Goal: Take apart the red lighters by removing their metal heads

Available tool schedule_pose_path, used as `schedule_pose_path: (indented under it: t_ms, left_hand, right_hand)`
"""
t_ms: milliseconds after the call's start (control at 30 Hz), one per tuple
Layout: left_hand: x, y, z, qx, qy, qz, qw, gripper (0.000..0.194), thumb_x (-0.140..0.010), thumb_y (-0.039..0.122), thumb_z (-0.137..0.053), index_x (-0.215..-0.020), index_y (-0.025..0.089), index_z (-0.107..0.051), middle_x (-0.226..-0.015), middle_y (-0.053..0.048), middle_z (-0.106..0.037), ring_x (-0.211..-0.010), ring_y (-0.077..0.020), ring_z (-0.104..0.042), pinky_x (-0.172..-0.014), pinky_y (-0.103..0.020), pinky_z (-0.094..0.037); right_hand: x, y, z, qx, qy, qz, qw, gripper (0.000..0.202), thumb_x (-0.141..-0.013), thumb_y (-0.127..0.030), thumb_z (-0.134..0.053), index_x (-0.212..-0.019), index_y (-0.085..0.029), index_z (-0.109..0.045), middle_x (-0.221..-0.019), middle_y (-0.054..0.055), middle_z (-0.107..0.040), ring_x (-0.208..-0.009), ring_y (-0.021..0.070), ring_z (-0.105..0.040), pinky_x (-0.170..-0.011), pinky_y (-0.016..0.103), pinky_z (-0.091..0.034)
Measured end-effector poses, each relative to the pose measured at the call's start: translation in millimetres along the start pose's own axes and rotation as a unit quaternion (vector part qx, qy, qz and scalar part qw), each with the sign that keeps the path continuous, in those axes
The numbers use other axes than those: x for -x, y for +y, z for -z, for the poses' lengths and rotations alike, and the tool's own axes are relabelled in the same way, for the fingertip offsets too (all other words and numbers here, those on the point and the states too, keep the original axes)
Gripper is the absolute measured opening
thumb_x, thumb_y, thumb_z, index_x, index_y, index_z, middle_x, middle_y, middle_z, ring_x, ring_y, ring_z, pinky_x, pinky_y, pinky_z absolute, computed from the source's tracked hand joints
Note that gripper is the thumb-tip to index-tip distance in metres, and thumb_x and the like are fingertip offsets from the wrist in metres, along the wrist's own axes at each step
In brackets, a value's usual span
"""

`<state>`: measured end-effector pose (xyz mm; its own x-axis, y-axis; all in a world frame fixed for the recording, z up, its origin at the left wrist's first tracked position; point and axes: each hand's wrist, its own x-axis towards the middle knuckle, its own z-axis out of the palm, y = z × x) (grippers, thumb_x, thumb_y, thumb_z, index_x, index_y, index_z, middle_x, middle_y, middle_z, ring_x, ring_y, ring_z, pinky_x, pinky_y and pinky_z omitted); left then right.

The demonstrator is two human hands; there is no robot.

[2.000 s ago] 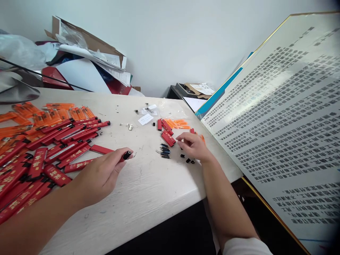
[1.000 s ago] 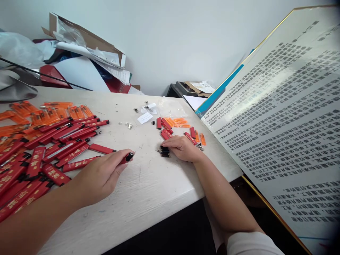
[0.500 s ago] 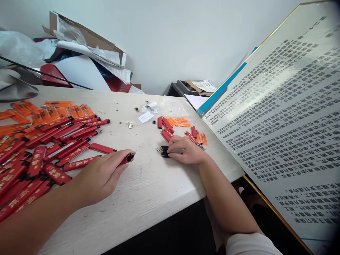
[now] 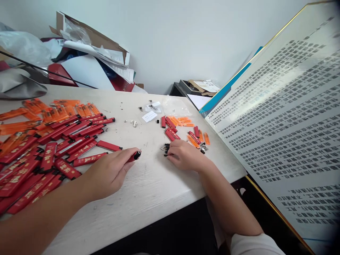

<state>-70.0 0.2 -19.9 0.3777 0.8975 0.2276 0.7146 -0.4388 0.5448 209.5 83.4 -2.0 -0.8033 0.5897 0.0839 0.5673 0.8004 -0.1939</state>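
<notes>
My left hand (image 4: 110,177) is wrapped round a red lighter (image 4: 137,154) whose black end points right; most of its body is hidden in the palm. My right hand (image 4: 187,156) rests on the table with curled fingers on several small thin black parts (image 4: 166,148), some tipped with metal, partly covered by the fingers. To the left lies a big heap of red lighters (image 4: 48,156) with gold lettering and black ends. Behind them are clear orange lighters (image 4: 57,112). Beyond my right hand sit a few red lighters (image 4: 172,134) and more orange ones (image 4: 183,121).
Small metal pieces (image 4: 135,124), a white paper slip (image 4: 149,116) and a clear plastic bag (image 4: 175,105) lie on the white table (image 4: 148,198). A large printed board (image 4: 278,117) leans along the right. Papers and a cardboard box (image 4: 92,39) are piled behind on the left.
The view has shifted slightly, so the table things sit a little further right. My right fingers have curled further over the black parts. My left hand still holds the red lighter.
</notes>
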Motion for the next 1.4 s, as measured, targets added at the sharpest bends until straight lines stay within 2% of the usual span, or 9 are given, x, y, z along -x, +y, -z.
schedule_pose_path:
  t_ms: [200, 333, 533, 767, 867, 933, 1033, 1200, 1400]
  left_hand:
    - [0, 3, 6.6, 0.010, -0.002, -0.001, 1.000, 0.029, -0.097, 0.030, -0.034, -0.118, 0.020, -0.051, -0.096, -0.008, -0.068, -0.083, -0.0221, -0.066, -0.069, -0.033, -0.049]
    - [1, 3, 9.9, 0.007, 0.002, 0.016, 1.000, 0.031, -0.097, 0.031, -0.034, -0.121, 0.020, -0.050, -0.098, -0.008, -0.068, -0.086, -0.0239, -0.066, -0.068, -0.033, -0.049]
    - [0, 4, 11.7, 0.010, 0.010, -0.012, 1.000, 0.030, -0.097, 0.030, -0.034, -0.122, 0.020, -0.048, -0.102, -0.009, -0.069, -0.087, -0.0228, -0.067, -0.067, -0.032, -0.048]
    - [0, 7, 11.6, 0.013, -0.001, -0.026, 1.000, 0.027, -0.098, 0.027, -0.032, -0.117, 0.019, -0.050, -0.099, -0.008, -0.068, -0.084, -0.0206, -0.066, -0.069, -0.033, -0.050]
    - [-6, 14, 1.5, 0.009, -0.011, -0.060, 0.998, 0.025, -0.095, 0.019, -0.034, -0.113, 0.018, -0.052, -0.103, -0.009, -0.067, -0.092, -0.0206, -0.065, -0.079, -0.036, -0.052]
    - [-12, 20, -10.5, -0.013, -0.013, -0.114, 0.993, 0.027, -0.090, 0.011, -0.036, -0.111, 0.015, -0.054, -0.121, -0.012, -0.064, -0.111, -0.0219, -0.061, -0.093, -0.039, -0.050]
    - [-17, 24, -29.0, -0.097, -0.047, -0.166, 0.980, 0.026, -0.085, 0.006, -0.040, -0.102, 0.014, -0.059, -0.149, -0.014, -0.044, -0.140, -0.0290, -0.037, -0.112, -0.048, -0.036]
    - [-18, 19, -40.3, -0.161, -0.114, -0.165, 0.966, 0.033, -0.087, 0.014, -0.043, -0.116, 0.010, -0.060, -0.147, -0.017, -0.046, -0.138, -0.0324, -0.039, -0.113, -0.049, -0.034]
    - [-11, 20, -38.6, -0.153, -0.131, -0.211, 0.956, 0.032, -0.087, 0.015, -0.045, -0.114, 0.010, -0.061, -0.148, -0.018, -0.044, -0.140, -0.0284, -0.039, -0.115, -0.045, -0.033]
  right_hand:
    - [-16, -53, -16, 0.110, -0.001, -0.121, 0.987, 0.025, -0.091, -0.021, -0.050, -0.070, -0.016, -0.062, -0.073, 0.009, -0.063, -0.069, 0.0187, -0.056, -0.060, 0.030, -0.035]
    - [-31, -72, -24, 0.103, -0.006, -0.171, 0.980, 0.025, -0.092, -0.024, -0.050, -0.072, -0.017, -0.063, -0.073, 0.009, -0.066, -0.064, 0.0178, -0.057, -0.054, 0.029, -0.031]
    - [-4, -34, -15, -0.001, 0.177, -0.200, 0.964, 0.017, -0.090, -0.025, -0.054, -0.084, -0.018, -0.067, -0.082, 0.007, -0.068, -0.066, 0.0160, -0.058, -0.061, 0.028, -0.041]
    - [19, -8, -32, -0.014, 0.162, -0.192, 0.968, 0.017, -0.089, -0.022, -0.056, -0.095, -0.017, -0.072, -0.091, 0.008, -0.067, -0.072, 0.0165, -0.061, -0.069, 0.029, -0.049]
    - [18, -10, -40, 0.025, 0.183, -0.177, 0.967, 0.020, -0.091, -0.023, -0.053, -0.095, -0.019, -0.073, -0.091, 0.008, -0.066, -0.078, 0.0172, -0.063, -0.069, 0.028, -0.048]
    - [18, -13, -42, 0.068, 0.189, -0.173, 0.964, 0.023, -0.093, -0.024, -0.051, -0.095, -0.021, -0.074, -0.093, 0.008, -0.066, -0.076, 0.0159, -0.062, -0.065, 0.026, -0.046]
    - [21, -16, -43, 0.138, 0.183, -0.159, 0.960, 0.025, -0.094, -0.025, -0.049, -0.094, -0.023, -0.074, -0.098, 0.006, -0.067, -0.069, 0.0129, -0.060, -0.059, 0.025, -0.040]
    - [25, -23, -42, 0.212, 0.165, -0.114, 0.956, 0.023, -0.092, -0.019, -0.050, -0.093, -0.021, -0.072, -0.101, 0.004, -0.069, -0.070, 0.0128, -0.061, -0.058, 0.026, -0.036]
    - [21, -47, -42, 0.230, 0.140, -0.097, 0.958, 0.019, -0.089, -0.015, -0.051, -0.082, -0.017, -0.068, -0.091, 0.006, -0.069, -0.069, 0.0138, -0.060, -0.057, 0.027, -0.035]
